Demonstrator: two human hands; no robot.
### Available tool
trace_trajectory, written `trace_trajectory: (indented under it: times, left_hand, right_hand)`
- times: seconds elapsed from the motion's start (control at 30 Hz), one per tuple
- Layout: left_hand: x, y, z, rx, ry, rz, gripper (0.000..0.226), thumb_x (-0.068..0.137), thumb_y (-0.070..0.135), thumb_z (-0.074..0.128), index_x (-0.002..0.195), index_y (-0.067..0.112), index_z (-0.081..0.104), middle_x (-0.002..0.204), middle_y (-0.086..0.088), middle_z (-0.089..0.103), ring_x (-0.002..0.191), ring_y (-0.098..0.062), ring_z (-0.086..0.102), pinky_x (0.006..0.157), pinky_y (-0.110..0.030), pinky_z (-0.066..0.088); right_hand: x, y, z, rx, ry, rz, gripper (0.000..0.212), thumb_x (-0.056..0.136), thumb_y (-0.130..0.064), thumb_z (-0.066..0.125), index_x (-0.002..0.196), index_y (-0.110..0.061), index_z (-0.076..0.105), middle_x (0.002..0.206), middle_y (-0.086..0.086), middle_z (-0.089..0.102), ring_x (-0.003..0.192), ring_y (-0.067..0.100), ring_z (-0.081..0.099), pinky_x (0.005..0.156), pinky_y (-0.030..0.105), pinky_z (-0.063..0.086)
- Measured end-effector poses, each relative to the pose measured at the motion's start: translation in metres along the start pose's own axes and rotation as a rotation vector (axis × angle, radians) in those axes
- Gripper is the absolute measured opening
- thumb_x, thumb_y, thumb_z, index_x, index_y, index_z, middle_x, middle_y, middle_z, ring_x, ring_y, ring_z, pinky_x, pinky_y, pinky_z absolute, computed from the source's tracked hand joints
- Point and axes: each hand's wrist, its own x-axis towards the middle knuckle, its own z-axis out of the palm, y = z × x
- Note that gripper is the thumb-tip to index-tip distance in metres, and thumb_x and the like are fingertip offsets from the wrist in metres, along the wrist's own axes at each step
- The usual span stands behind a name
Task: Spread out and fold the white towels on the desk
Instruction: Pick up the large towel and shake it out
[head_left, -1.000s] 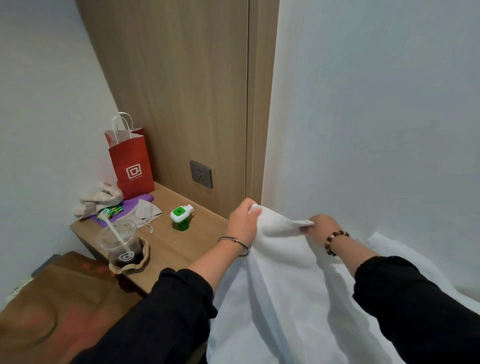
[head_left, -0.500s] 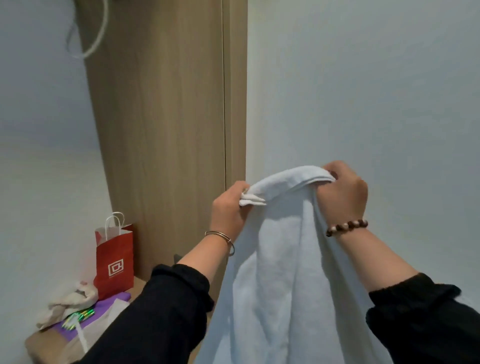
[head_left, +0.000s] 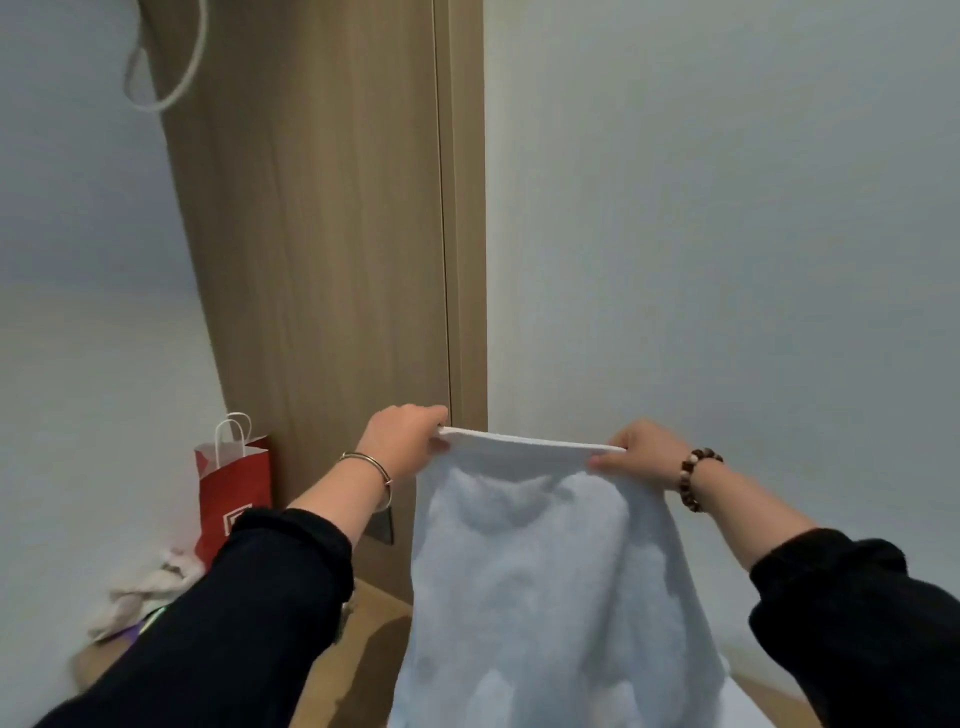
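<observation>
Towel (head_left: 545, 571) aloft, spreading seemingly underway: left hand (head_left: 400, 441) grip pinches 9 o'clock corner, right hand (head_left: 644, 452) 3 o'clock; folding pending.

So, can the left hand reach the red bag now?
Probably not yet: the left hand pinches the towel by its top edge. The red bag stands unblocked to its left, so letting go should free it.

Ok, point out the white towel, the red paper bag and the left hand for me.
white towel (head_left: 535, 597), head view, hanging middle of the cloth.
red paper bag (head_left: 234, 483), head view, its red front.
left hand (head_left: 402, 436), head view, back of the hand.
</observation>
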Motion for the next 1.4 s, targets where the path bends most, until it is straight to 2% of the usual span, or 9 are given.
trace_trajectory:
  times: [0.13,0.27,0.5,0.83,0.93,1.13,1.17,1.3,1.4]
  left_hand:
    - [-0.012,0.023,0.016,0.209,-0.312,0.033,0.02,0.087,0.011,0.051,0.105,0.017,0.055,0.113,-0.007,0.062,0.102,-0.028,0.059,0.074,-0.034,0.044]
    - [-0.015,0.046,0.028,-0.355,-0.425,0.141,0.051,0.08,0.022,0.069,0.126,0.021,0.047,0.121,0.002,0.057,0.106,-0.019,0.054,0.082,-0.028,0.043]
    - [-0.01,0.087,0.032,-0.518,-0.293,0.206,0.012,0.088,0.012,0.056,0.084,0.003,0.065,0.089,-0.016,0.066,0.088,-0.028,0.059,0.067,-0.031,0.037]
    - [-0.018,0.065,0.062,-0.485,-0.079,-0.021,0.021,0.079,-0.004,0.042,0.086,0.007,0.059,0.091,-0.016,0.064,0.086,-0.033,0.057,0.067,-0.034,0.04]
    - [-0.021,0.057,0.071,-0.392,-0.038,-0.063,0.018,0.08,-0.001,0.044,0.089,0.009,0.056,0.092,-0.018,0.063,0.084,-0.036,0.058,0.067,-0.036,0.042]
    - [-0.013,0.059,0.067,-0.358,0.441,-0.042,0.025,0.075,-0.007,0.046,0.091,0.009,0.055,0.075,-0.012,0.058,0.06,-0.034,0.052,0.05,-0.031,0.032]
    - [-0.012,0.06,0.07,-0.358,0.406,-0.073,0.024,0.075,-0.008,0.044,0.089,0.011,0.051,0.074,-0.012,0.057,0.058,-0.032,0.048,0.051,-0.031,0.031]
    - [-0.029,0.05,0.11,-0.126,0.074,-0.07,0.012,0.085,0.004,0.046,0.093,0.013,0.048,0.087,-0.012,0.061,0.071,-0.034,0.056,0.057,-0.035,0.036]
    - [-0.042,0.053,0.138,-0.072,-0.007,-0.035,0.013,0.087,0.009,0.047,0.099,0.013,0.05,0.092,-0.011,0.063,0.082,-0.035,0.062,0.061,-0.037,0.04]
  right_hand:
    - [0.001,-0.011,0.031,0.023,0.087,-0.143,0.035,0.085,-0.03,0.065,0.058,-0.011,0.054,0.05,0.0,0.041,0.052,0.013,0.038,0.045,0.024,0.025]
    - [0.0,-0.021,0.043,0.022,0.111,-0.194,0.038,0.084,-0.029,0.067,0.053,-0.011,0.054,0.049,0.002,0.043,0.053,0.016,0.041,0.046,0.024,0.026]
    - [-0.002,-0.019,0.046,0.068,0.047,-0.28,0.042,0.083,-0.032,0.07,0.053,-0.011,0.051,0.05,0.003,0.04,0.049,0.013,0.032,0.047,0.025,0.025]
    - [-0.003,0.09,0.095,-0.321,-0.529,0.096,0.036,0.082,-0.046,0.067,0.081,-0.011,0.063,0.088,0.004,0.067,0.083,0.022,0.063,0.069,0.027,0.045]
    - [0.006,0.092,0.085,-0.451,-0.122,0.108,0.029,0.089,-0.037,0.06,0.091,-0.008,0.064,0.098,0.013,0.068,0.089,0.029,0.064,0.066,0.028,0.043]
    - [0.003,0.036,0.022,0.152,1.376,-0.25,0.011,0.074,-0.011,0.058,0.068,-0.016,0.05,0.052,0.003,0.048,0.049,0.017,0.041,0.051,0.024,0.018]
    - [0.001,0.038,0.034,0.076,1.278,-0.256,0.01,0.076,-0.013,0.062,0.073,-0.016,0.053,0.054,0.002,0.051,0.05,0.017,0.044,0.05,0.025,0.022]
    - [-0.005,0.104,0.098,-0.506,0.046,0.099,0.026,0.093,-0.034,0.052,0.095,-0.01,0.061,0.094,0.013,0.066,0.085,0.03,0.062,0.067,0.03,0.046]
    - [-0.002,0.131,0.103,-0.546,0.197,0.063,0.024,0.094,-0.036,0.05,0.093,-0.015,0.061,0.092,0.008,0.066,0.083,0.029,0.061,0.06,0.027,0.036]
